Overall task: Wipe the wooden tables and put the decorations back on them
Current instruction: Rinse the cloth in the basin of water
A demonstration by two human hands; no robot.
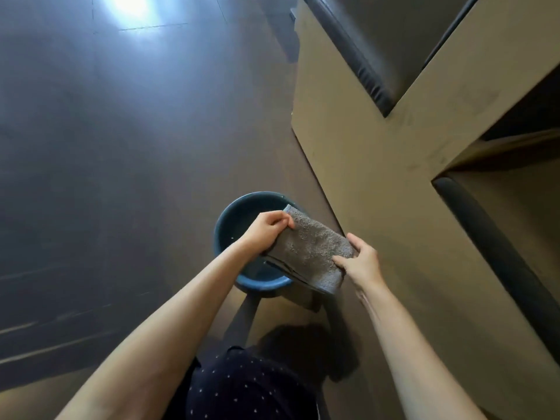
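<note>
Both hands, left (268,230) and right (360,262), pinch a grey cloth (312,250) (folded) at lower centre. A blue basin (230,225) sits beneath.

Your arms are bare all the way up, no sleeves or watch showing. You've got a dark navy garment (242,386) on, dotted with tiny pale specks.

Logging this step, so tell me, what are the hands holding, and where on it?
Both hold a folded grey towel above the blue basin: left hand grips its far-left edge, right hand its near-right edge.
</note>
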